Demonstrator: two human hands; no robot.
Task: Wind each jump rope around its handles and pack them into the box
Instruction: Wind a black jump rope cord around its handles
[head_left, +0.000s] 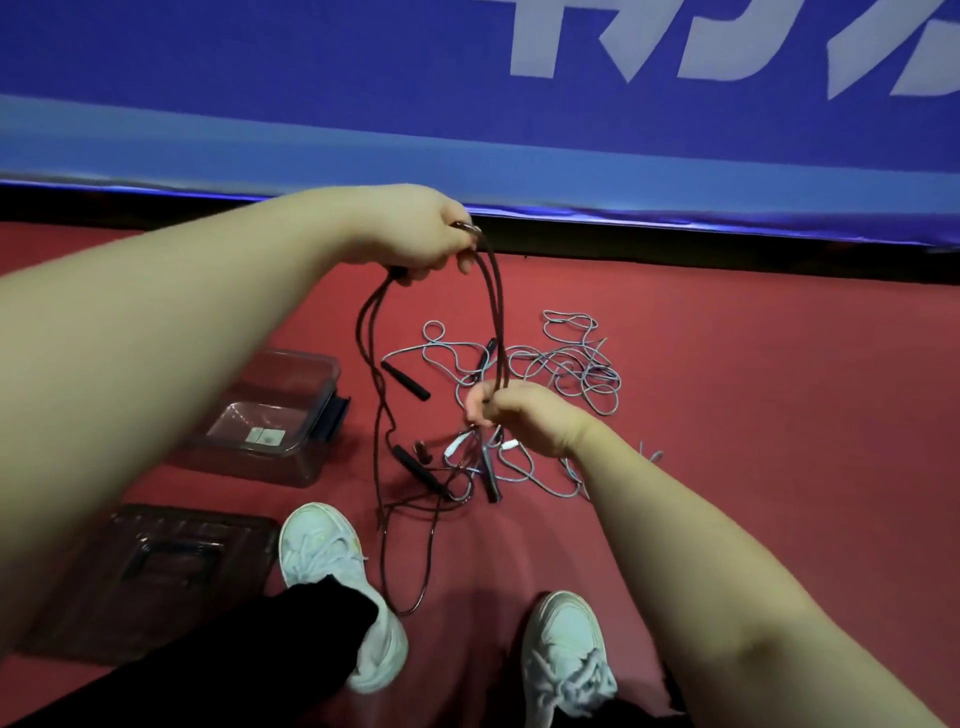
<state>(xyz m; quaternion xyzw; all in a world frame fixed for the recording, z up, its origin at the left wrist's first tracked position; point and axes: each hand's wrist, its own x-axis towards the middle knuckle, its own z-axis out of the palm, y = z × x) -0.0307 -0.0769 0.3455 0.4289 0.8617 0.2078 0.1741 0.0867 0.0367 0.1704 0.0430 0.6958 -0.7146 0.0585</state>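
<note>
Winding step: left grip (415, 234) curls round the dark rope (496, 312) at twelve, right grip (511, 415) pinches its loops below. Next, probably gather the trailing slack; box (270, 467) sits at nine.

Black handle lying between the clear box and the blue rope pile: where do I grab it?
Pinch the black handle mid-shaft from above, fingers across its narrow width. It lies flat and slanted on the floor, left of the blue rope tangle, with bare floor along both long sides.

Left hand (415, 234) raised, right hand (524, 418) lower, fingers curled.
</note>
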